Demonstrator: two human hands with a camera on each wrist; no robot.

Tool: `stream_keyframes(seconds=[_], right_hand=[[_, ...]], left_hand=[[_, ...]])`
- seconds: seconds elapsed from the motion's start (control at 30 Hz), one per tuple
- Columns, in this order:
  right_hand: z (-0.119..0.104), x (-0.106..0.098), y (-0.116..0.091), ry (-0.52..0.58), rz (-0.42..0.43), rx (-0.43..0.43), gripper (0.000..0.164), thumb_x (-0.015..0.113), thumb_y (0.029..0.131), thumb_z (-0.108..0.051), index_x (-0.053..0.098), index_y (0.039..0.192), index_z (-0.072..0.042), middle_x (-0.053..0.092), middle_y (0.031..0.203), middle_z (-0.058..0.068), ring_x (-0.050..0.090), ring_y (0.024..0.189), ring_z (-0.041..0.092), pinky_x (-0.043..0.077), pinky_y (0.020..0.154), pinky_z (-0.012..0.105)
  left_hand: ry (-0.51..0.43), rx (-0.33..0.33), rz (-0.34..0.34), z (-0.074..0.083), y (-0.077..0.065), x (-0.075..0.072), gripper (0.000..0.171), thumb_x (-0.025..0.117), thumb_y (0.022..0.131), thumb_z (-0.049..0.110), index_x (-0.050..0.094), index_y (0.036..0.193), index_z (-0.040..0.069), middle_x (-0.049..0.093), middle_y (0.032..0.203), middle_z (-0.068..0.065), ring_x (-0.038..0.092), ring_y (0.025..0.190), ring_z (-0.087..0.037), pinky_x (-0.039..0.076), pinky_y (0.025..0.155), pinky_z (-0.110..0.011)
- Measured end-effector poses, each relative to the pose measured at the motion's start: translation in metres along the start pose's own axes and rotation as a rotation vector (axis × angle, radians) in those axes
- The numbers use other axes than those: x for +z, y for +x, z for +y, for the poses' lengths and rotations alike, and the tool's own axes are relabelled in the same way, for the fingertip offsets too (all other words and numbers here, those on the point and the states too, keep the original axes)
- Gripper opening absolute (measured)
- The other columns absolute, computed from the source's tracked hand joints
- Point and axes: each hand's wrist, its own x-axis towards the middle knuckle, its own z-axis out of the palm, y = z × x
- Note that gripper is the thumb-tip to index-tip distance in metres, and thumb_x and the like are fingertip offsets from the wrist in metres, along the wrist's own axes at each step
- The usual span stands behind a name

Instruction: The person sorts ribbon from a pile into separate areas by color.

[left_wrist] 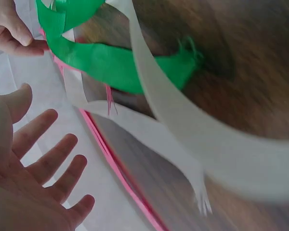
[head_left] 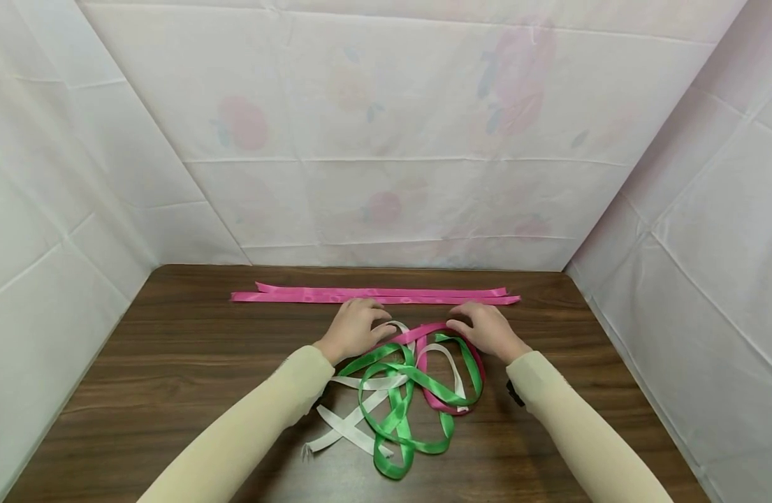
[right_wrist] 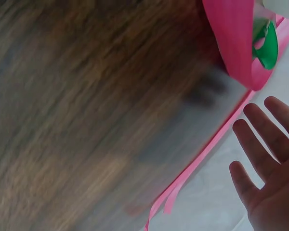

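A loose tangle of green ribbon (head_left: 430,383), white ribbon (head_left: 378,383) and pink ribbon (head_left: 422,360) lies on the table between my hands. At the tangle's upper left is my left hand (head_left: 355,330), its fingers spread and nothing held in the left wrist view. My right hand (head_left: 486,330) is at the upper right, fingers loosely extended beside the pink loop (right_wrist: 233,43) in the right wrist view. Two long pink ribbon strips (head_left: 376,296) stretch straight side by side across the table's back, just beyond both hands' fingertips.
The brown wood-grain table (head_left: 172,391) ends at a white fabric backdrop (head_left: 335,202) with faint printed patterns. White sheets (head_left: 731,293) also hang along the sides. Frayed white ribbon ends (head_left: 310,447) lie crossed toward the near side.
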Motion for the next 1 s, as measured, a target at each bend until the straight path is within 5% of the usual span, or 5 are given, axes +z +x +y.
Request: stream_keyframes(seconds=[1.0], right_hand=[[-0.013,0.016,0.001,-0.035,-0.007,-0.012,0.021,0.072,0.098,-0.027,0.078,0.113,-0.014,0.076,0.111,0.005,0.071,0.109,0.026,0.056,0.097,0.048]], left_hand=[[-0.004,-0.011,0.003,0.012,0.004,0.029,0.016,0.077,0.094,0.028,0.083,0.096,0.013,0.065,0.134,-0.016,0.056,0.127,-0.035,0.040,0.115,-0.059]])
